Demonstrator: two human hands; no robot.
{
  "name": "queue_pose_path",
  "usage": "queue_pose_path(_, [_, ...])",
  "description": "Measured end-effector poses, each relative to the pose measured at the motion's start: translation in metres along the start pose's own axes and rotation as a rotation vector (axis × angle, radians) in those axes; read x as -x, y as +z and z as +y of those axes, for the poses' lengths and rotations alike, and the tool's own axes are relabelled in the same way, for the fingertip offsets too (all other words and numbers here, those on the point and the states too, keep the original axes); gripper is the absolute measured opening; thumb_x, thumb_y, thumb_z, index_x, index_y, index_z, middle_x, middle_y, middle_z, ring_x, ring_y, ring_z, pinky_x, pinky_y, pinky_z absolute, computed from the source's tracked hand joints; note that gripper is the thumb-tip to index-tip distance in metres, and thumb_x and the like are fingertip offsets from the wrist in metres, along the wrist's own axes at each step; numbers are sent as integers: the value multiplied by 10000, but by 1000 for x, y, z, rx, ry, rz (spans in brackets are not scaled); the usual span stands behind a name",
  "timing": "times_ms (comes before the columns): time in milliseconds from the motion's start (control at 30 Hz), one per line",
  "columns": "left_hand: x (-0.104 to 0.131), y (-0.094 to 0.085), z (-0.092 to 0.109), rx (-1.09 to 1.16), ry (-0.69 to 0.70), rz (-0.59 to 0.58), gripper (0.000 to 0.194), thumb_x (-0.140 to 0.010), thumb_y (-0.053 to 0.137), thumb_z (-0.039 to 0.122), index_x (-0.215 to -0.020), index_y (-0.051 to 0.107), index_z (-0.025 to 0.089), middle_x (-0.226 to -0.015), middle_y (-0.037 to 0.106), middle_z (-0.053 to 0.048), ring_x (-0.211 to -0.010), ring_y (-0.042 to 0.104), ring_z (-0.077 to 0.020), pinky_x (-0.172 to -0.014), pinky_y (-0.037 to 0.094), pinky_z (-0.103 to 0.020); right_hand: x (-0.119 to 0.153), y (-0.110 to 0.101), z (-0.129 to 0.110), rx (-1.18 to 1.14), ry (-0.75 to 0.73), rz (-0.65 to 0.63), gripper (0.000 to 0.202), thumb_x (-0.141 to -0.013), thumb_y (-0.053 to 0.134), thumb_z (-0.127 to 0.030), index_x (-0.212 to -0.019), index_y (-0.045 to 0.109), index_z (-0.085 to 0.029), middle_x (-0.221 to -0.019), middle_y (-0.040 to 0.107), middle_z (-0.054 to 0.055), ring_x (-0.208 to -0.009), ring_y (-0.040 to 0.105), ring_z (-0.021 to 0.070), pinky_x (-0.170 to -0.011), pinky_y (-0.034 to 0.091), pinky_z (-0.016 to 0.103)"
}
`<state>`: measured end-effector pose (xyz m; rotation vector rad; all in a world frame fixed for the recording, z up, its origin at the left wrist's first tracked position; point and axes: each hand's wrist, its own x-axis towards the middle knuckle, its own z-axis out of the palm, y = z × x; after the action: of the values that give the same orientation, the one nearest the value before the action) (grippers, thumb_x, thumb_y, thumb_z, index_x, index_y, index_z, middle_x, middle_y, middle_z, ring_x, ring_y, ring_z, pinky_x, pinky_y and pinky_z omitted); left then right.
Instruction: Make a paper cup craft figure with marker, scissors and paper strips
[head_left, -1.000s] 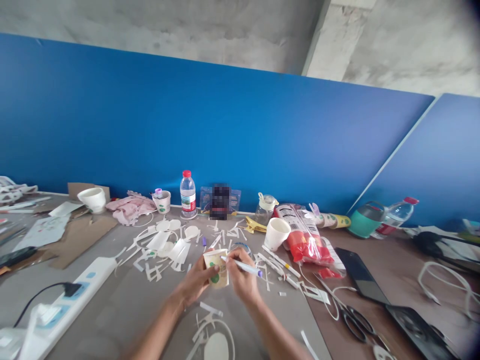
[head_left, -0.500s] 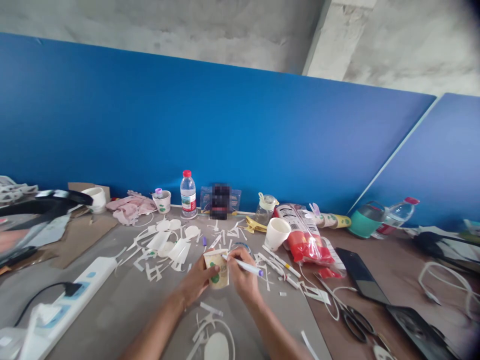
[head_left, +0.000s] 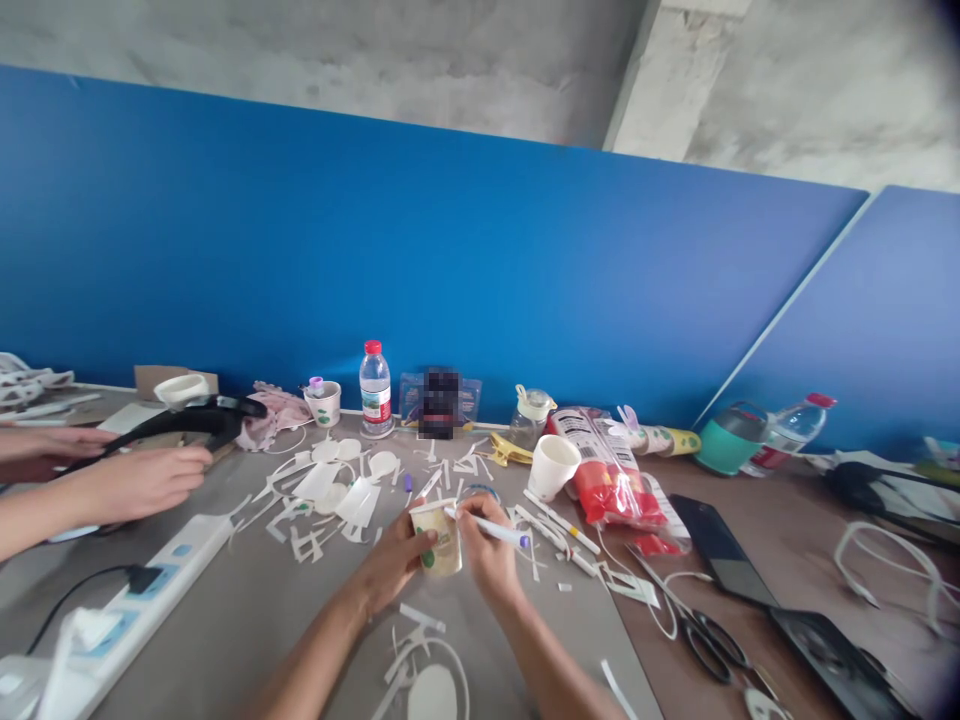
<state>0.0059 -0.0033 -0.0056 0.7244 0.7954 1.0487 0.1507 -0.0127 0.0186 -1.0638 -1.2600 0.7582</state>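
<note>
While the left hand [head_left: 397, 560] clasps a paper cup [head_left: 444, 553], the right hand [head_left: 489, 562] pinches a purple-ended marker [head_left: 496, 531]. Its tip sits by the rim.

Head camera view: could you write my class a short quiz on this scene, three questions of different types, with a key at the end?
1. Multiple choice: What does the person's right hand hold?
A) a water bottle
B) a marker
C) a charging cable

2. True or false: The power strip and the scissors lie on opposite sides of the person's arms.

3. Fill in the gap: The printed paper cup is held by the person's own ____ hand.

Key:
1. B, the marker
2. True: the strip is at the left and the scissors at the right
3. left
</note>
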Motion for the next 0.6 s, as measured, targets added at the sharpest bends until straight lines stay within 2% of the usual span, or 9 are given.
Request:
queue_pose_path(133, [0, 1, 0, -20, 7, 15, 551, -627, 814, 277, -1147, 634, 291, -1015, 718, -18, -1079, 600, -315, -896, 457, -415, 2, 0, 3, 40, -44, -38, 124, -776, 527, -264, -666, 539, -208, -593, 510, -25, -553, 471, 134, -522, 377, 242])
queue_pose_path(233, [0, 1, -1, -49, 19, 10, 597, -617, 821, 294, -1180, 623, 276, -1020, 719, -36, -1080, 600, -324, -900, 457, -426, 2, 0, 5, 62, -58, -47, 122, -784, 518, -254, -671, 537, -212, -605, 514, -18, -569, 479, 140, -535, 381, 248])
queue_pose_path(333, [0, 0, -1, -52, 28, -12, 565, -637, 812, 294, -1170, 632, 246, -1026, 720, -49, -1084, 599, -331, -903, 455, -429, 1, -1, 6, 68, -56, -55, 114, -784, 511, -249, -678, 534, -213, -610, 516, -15, -575, 481, 144, -536, 382, 250])
queue_pose_path(467, [1, 1, 0, -41, 25, -42, 498, -686, 778, 279, -1163, 638, 280, -1028, 724, -17, -1103, 594, -322, -920, 448, -425, 1, -2, 5, 93, -43, -74, 120, -771, 510, -244, -656, 524, -211, -586, 500, -21, -555, 467, 140, -523, 372, 246])
queue_pose_path(600, [2, 3, 2, -49, 7, -23, 637, -649, 803, 307, -1242, 573, 281, -1071, 709, -46, -1094, 605, -301, -933, 450, -427, 1, -2, 4, 84, -55, -59, 121, -779, 503, -250, -670, 533, -209, -599, 510, -20, -560, 478, 139, -525, 377, 244])
